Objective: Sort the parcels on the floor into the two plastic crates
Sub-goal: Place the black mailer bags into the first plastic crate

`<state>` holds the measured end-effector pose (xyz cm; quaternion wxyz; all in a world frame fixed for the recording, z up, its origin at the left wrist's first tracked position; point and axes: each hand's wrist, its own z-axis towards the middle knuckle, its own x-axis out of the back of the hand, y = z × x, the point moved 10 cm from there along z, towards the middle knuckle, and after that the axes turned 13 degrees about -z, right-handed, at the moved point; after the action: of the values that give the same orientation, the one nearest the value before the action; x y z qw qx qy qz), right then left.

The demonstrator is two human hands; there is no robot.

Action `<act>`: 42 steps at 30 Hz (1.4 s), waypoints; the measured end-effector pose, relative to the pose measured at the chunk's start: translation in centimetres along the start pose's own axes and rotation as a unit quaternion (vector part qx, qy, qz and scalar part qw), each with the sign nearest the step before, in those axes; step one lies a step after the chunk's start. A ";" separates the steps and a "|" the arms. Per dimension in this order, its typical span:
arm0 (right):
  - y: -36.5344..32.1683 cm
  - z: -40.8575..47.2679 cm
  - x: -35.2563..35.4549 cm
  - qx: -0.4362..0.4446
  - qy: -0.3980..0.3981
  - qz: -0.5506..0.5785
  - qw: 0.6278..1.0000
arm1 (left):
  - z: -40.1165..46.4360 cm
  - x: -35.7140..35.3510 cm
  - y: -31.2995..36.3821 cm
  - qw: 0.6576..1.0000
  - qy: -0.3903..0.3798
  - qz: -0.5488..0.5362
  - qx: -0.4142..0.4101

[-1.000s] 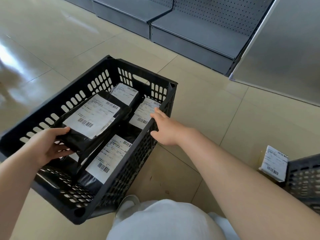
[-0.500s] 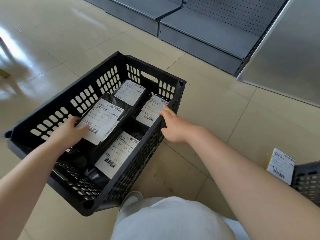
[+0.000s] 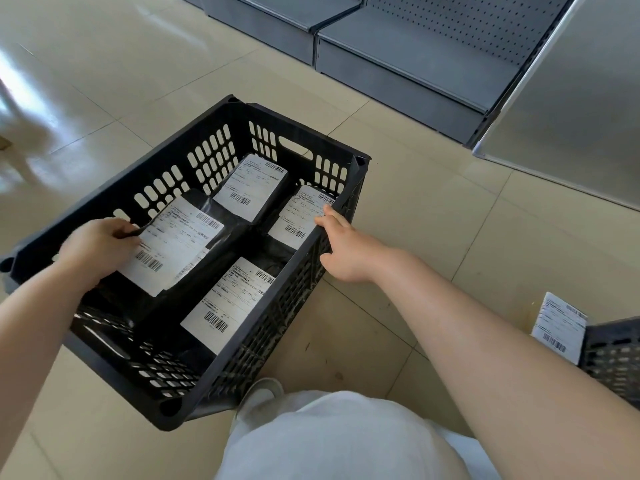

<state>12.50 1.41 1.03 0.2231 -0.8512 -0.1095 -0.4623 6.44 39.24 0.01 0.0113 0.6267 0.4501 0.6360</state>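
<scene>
A black slatted plastic crate (image 3: 214, 147) stands on the tiled floor before me, holding several black parcels with white barcode labels. My left hand (image 3: 98, 245) grips the near-left end of the top parcel (image 3: 180, 244), which lies tilted over the others. My right hand (image 3: 346, 249) rests on the crate's right rim, fingers curled over it beside a labelled parcel (image 3: 298, 220). Other parcels lie at the back (image 3: 249, 188) and at the front (image 3: 228, 299). A second dark crate (image 3: 616, 358) shows at the right edge, with a labelled parcel (image 3: 557, 327) leaning against it.
Grey metal shelf bases (image 3: 398, 60) run along the back, and a pale metal panel (image 3: 571, 109) stands at the right. My white-trousered knee (image 3: 339, 441) and a shoe (image 3: 259, 393) are just in front of the crate. Beige floor tiles surround everything.
My left hand has carried the top parcel down into the crate, laid it over the others and slid to its left end. My right hand has stayed on the right rim.
</scene>
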 end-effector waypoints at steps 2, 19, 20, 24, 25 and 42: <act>0.0 0.0 0.0 0.000 0.001 0.003 1.000 | 0.4 0.4 -1.1 1.000 -0.009 0.012 0.004; 0.1 0.0 -0.4 -0.005 0.008 -0.009 1.000 | -1.3 -6.6 -3.2 0.986 -0.130 -0.058 0.082; 0.1 0.0 -0.4 -0.005 0.009 -0.010 1.000 | -1.7 -7.5 -2.7 0.982 -0.170 -0.038 0.073; 0.2 0.0 -0.5 -0.005 0.009 -0.016 1.000 | -2.0 -8.8 -2.3 0.982 -0.184 0.043 0.021; 0.2 0.1 -0.5 -0.005 0.010 -0.017 1.000 | -2.0 -8.9 -2.2 0.983 -0.177 0.035 0.016; 0.3 -0.3 0.2 0.003 0.080 -0.030 0.996 | -1.7 -9.4 -1.8 0.979 -0.163 0.120 0.022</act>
<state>12.50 0.97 1.25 0.2198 -0.8071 -0.1179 -0.5352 6.06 33.94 -8.10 -0.0065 0.7714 0.3775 0.5121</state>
